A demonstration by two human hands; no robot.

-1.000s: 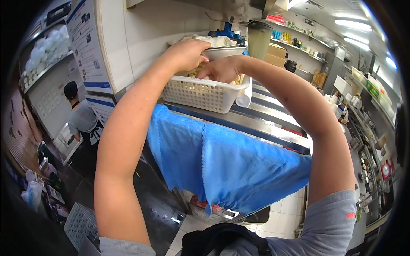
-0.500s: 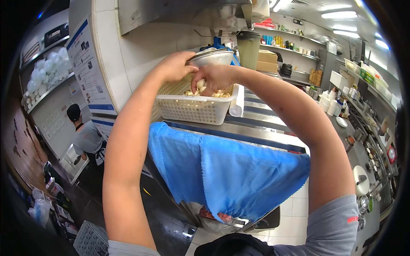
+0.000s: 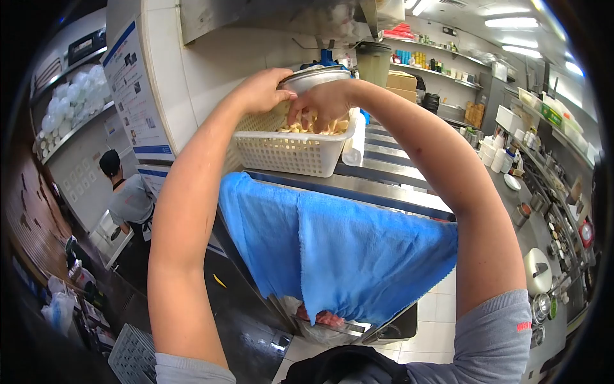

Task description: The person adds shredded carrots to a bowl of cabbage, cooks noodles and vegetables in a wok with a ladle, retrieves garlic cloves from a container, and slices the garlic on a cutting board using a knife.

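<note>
My left hand (image 3: 264,89) is closed on the rim of a metal bowl (image 3: 320,79), thumb underneath, at the back of a white plastic basket (image 3: 284,153). Pale yellow pieces that look like peeled garlic cloves (image 3: 295,130) lie in the basket. My right hand (image 3: 329,104) reaches down into them beside the bowl. Its fingers are bent and spread, and their tips are partly hidden among the cloves.
The basket stands on a slatted metal counter (image 3: 384,153) beside a white roll (image 3: 354,144). A blue cloth (image 3: 358,256) hangs over the front edge. A lidded container (image 3: 374,67) is behind. Another person (image 3: 128,198) stands at the left, back turned.
My right hand had cloves showing between its fingers; now the fingers are more spread and point down into the pile. My left hand stays at the bowl. The view has shifted slightly.
</note>
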